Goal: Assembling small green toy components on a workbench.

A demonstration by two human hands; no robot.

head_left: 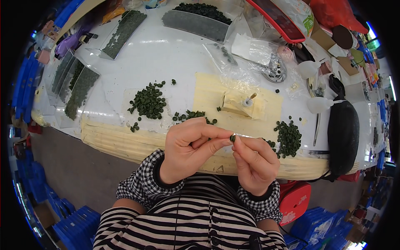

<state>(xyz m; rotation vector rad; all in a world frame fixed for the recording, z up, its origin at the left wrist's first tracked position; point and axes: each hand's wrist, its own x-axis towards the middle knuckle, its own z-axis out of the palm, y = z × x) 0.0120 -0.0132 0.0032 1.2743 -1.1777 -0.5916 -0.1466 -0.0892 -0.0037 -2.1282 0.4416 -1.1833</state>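
Observation:
My left hand (185,146) and my right hand (259,160) meet above the table's front edge. Between their fingertips they pinch one small, dark green, round piece (232,138). Loose pieces of the same kind lie in a big pile (148,101) to the left and another pile (288,139) to the right. A smaller heap (194,114) sits just beyond my left hand, partly hidden by it. Past the fingertips stands a block wrapped in cream tape (236,103), with a short brown-tipped peg (251,99) on top.
Clear plastic trays of green pieces stand at the back left (125,33), back middle (196,27) and far left (83,89). At right are a black pouch (343,137), a white squeeze bottle (318,105) and tweezers (317,129). A red-cased phone (279,21) leans at the back.

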